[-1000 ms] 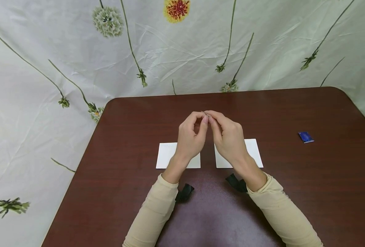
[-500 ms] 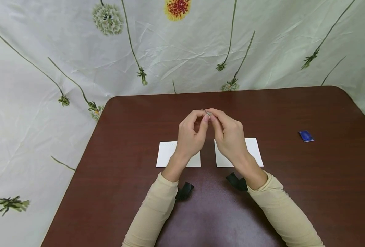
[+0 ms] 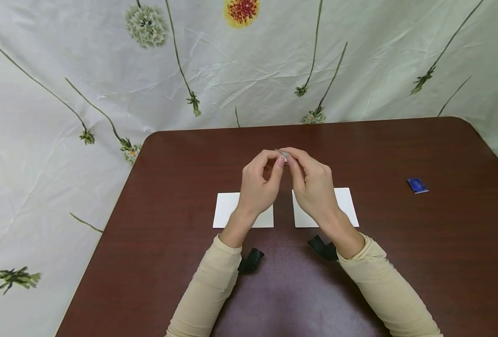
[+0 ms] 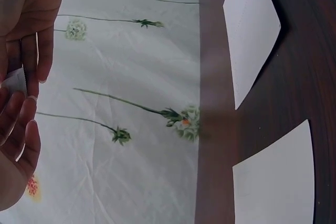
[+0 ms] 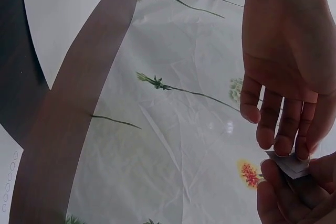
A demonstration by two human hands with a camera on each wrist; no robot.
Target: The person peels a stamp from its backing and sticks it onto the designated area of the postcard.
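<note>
Flower-print cloth (image 3: 249, 70), white and pretty creased, fills the whole backdrop past the far edge of the reddish-brown table (image 3: 181, 173) on my head feed. What I'm watching from over here is a small silvery-grey packet (image 3: 285, 155) up between the fingertips, over the far half of the tabletop. Left hand (image 3: 259, 185) is pinching it from one side with thumb and fingers, right hand (image 3: 314, 185) has a pinch on the other, so both have a grip on it. From the right wrist cam I can make out a zigzag edge on the thing (any print is too small for me to read).

Nearer the person are two white cards, laid side by side with a gap: the left card (image 3: 227, 210) is partly hidden by the left hand and wrist, the right card (image 3: 346, 206) by the right. Right wrist cam also shows me a row of little ovals along one card's edge. Cream sleeves (image 3: 206, 285) run down both forearms, with a black strap (image 3: 252, 260) showing by each cuff. Well off to the right lies a blue packet (image 3: 418, 186), flat on the wood.
</note>
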